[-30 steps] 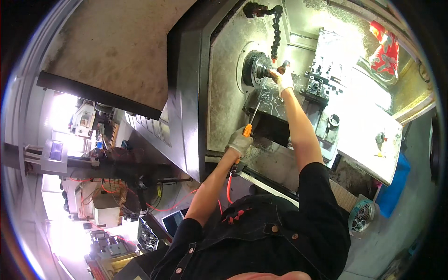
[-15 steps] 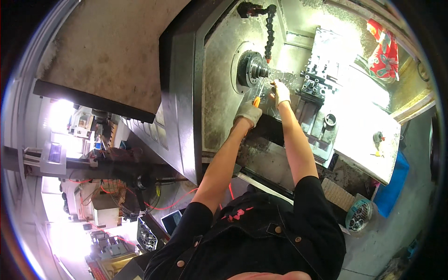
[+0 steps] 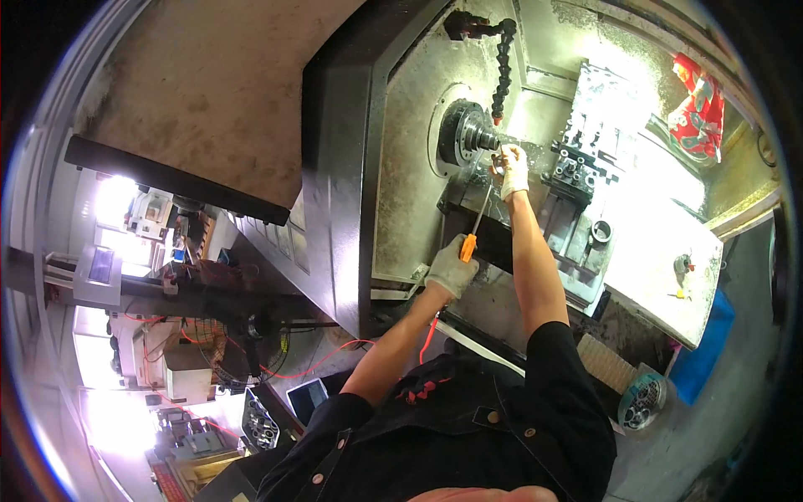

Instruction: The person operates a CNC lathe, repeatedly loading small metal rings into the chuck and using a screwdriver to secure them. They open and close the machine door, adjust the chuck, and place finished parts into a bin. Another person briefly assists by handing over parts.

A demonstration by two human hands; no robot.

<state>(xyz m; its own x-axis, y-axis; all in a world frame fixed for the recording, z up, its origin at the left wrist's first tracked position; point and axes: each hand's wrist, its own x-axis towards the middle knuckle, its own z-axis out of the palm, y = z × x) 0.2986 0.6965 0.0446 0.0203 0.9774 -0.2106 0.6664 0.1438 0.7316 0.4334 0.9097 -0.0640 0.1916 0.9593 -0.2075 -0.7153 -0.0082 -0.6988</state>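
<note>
My left hand (image 3: 452, 269), in a pale glove, is closed round an orange air blow gun (image 3: 468, 248). Its long thin metal nozzle points up toward the chuck, and a red hose (image 3: 429, 336) hangs below that hand. Just right of the lathe chuck (image 3: 462, 134), my gloved right hand (image 3: 513, 171) is closed with bent fingers. They pinch a small dark metal part (image 3: 498, 162), partly hidden by the fingers. The stepped silver nose of the chuck is right beside the fingertips.
A black jointed coolant hose (image 3: 503, 71) hangs above the chuck. Right of my hands stands the tool slide (image 3: 575, 167), with a loose metal ring (image 3: 600, 233) near it. A red patterned bag (image 3: 697, 109) lies far right. A clear tub of rings (image 3: 645, 402) stands lower right.
My left hand has drawn back toward me with the air blow gun, so more of its nozzle shows. My right hand stays close to the chuck nose. The whole view has shifted slightly.
</note>
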